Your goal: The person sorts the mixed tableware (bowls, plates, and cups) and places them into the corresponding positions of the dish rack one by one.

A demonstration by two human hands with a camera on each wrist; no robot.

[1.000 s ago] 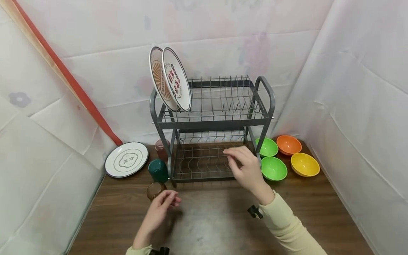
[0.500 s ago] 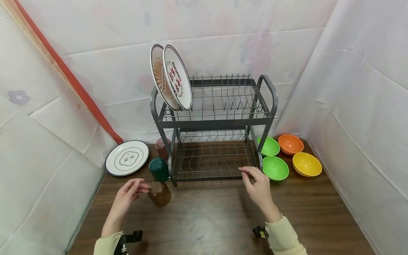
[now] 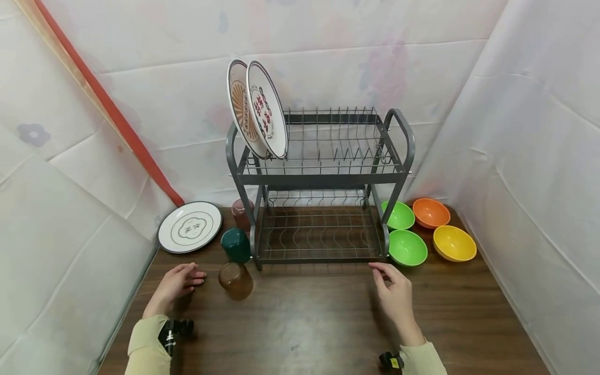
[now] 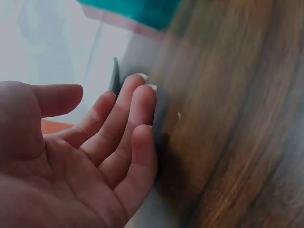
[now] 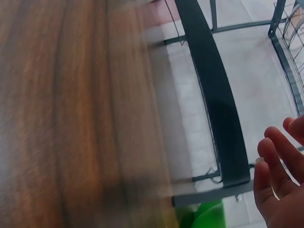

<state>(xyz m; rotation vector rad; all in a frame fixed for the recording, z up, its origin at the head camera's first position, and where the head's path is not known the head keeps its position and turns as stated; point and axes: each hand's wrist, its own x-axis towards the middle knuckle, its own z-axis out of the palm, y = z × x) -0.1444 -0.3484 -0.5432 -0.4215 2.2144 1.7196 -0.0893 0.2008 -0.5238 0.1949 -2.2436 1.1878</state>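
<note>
My left hand (image 3: 175, 286) hovers over the table at the left, its fingers loosely bent around nothing. To its right stands an amber glass cup (image 3: 236, 281), with a teal cup (image 3: 236, 245) behind it. In the left wrist view, the palm and relaxed fingers (image 4: 142, 107) show nothing held. Low in front of the rack's right corner is my right hand (image 3: 394, 294), also holding nothing. The dark two-tier dish rack (image 3: 323, 180) carries two patterned plates (image 3: 268, 112) upright at the left of its top tier.
A white plate (image 3: 189, 227) lies flat at the left back, near a pink cup (image 3: 242, 213). Right of the rack sit two green bowls (image 3: 408, 248), an orange bowl (image 3: 431, 213) and a yellow bowl (image 3: 454, 244). White cloth walls enclose the wooden table (image 3: 300, 323).
My left hand has moved left, away from the amber cup, which now shows in full. My right hand has drawn back from the lower tier toward the table's front.
</note>
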